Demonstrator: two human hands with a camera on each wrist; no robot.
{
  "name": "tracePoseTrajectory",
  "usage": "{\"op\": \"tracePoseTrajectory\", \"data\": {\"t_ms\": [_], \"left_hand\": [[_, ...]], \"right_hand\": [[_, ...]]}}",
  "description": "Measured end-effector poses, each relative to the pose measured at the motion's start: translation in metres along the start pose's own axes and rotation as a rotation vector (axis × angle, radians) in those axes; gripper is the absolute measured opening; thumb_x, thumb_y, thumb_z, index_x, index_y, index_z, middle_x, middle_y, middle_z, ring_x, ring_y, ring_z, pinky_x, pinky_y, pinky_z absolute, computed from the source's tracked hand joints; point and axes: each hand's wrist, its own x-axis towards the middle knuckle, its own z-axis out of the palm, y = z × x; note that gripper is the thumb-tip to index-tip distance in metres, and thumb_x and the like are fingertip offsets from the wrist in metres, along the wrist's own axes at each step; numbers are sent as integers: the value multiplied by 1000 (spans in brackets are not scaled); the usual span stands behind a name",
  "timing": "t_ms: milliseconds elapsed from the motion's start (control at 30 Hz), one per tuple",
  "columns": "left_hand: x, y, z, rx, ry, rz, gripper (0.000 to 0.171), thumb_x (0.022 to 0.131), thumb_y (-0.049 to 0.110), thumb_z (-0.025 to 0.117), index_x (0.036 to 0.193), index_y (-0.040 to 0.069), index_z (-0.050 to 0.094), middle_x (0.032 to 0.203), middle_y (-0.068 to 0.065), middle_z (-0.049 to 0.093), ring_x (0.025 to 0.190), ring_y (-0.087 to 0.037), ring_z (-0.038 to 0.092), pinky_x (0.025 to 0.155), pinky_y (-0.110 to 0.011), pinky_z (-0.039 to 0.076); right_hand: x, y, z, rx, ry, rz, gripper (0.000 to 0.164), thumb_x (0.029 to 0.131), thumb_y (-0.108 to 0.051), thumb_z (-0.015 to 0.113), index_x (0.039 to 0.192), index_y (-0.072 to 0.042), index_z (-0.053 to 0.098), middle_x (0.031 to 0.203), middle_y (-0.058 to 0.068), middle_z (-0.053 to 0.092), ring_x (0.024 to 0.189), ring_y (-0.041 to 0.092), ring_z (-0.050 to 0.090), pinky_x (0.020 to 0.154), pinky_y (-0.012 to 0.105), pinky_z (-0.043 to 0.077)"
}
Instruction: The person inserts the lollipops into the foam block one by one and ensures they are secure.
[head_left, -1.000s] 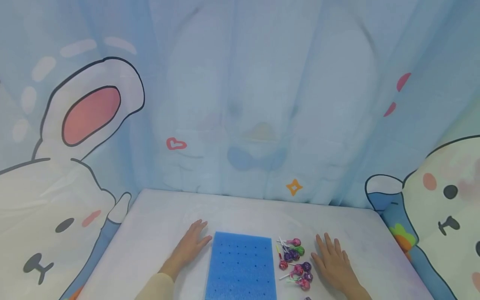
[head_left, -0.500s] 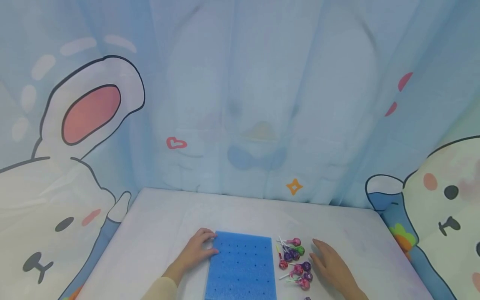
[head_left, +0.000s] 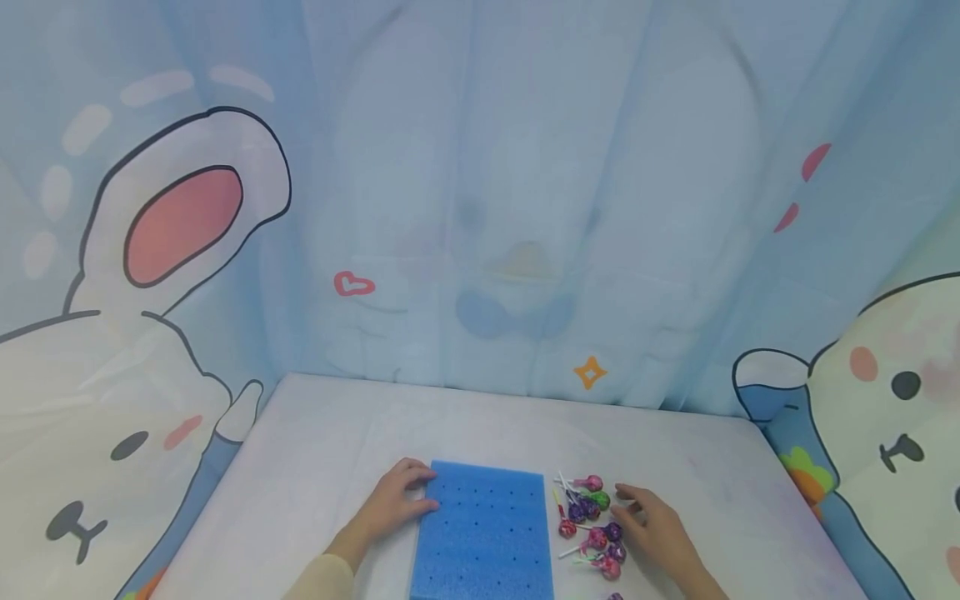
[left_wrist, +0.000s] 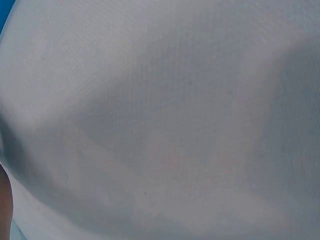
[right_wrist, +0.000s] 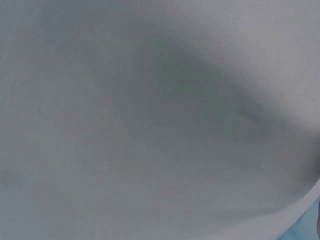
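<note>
In the head view, a flat blue foam board dotted with small holes lies on the white-covered table. My left hand is at its left edge, fingers and thumb bent loosely and the tips touching the edge. To the right of the board lies a loose group of wrapped lollipops, in pink, purple, green and red, their sticks pointing mostly left. My right hand is just right of them, fingers loosely bent; I see nothing held in it. Whether its fingertips touch a lollipop, I cannot tell.
The table is covered in white cloth. A light blue curtain with cartoon animals rises behind and beside it. Another lollipop is cut off at the bottom edge. Both wrist views show mostly shadowed white cloth.
My left hand has moved right and down to the board's left edge. My right hand has turned on its side, its fingers bending and drawing closer to the lollipops.
</note>
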Motion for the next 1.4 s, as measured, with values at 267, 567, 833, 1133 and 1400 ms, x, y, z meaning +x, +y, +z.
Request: {"op": "tracePoseTrajectory", "data": {"t_ms": [267,567,833,1133,1400], "left_hand": [[0,0,0,-1,-10,11,47,85,31,77,122,6,64,119,-3,57,116,-27,57,103,-41,47],[-2,0,-1,-22,-23,27,47,85,29,77,122,4,63,119,-4,56,115,-28,58,101,-38,48],[0,0,-1,4,-30,17,47,85,32,76,123,6,63,120,-2,56,116,-26,57,102,-39,47],[0,-1,-2,83,-15,68,46,84,33,77,120,7,64,118,-4,59,115,-28,57,103,-45,45],[0,1,-3,107,-39,50,48,86,36,75,124,9,63,121,-3,59,118,-27,55,106,-45,42]], "right_hand": [[7,-2,8,23,-56,77,47,90,-31,70,125,-2,60,108,7,65,86,14,59,76,38,55],[10,-4,12,19,-59,42,40,90,-24,70,124,-4,61,106,5,64,84,13,56,73,34,52],[12,-6,11,17,-59,58,41,91,-22,70,124,-1,60,105,6,63,82,14,55,72,34,51],[11,-6,13,15,-53,62,38,91,-21,69,122,-1,61,104,6,63,81,14,55,72,33,52],[11,-5,12,16,-47,64,36,91,-21,69,120,-2,61,104,6,63,85,15,57,75,36,54]]}}
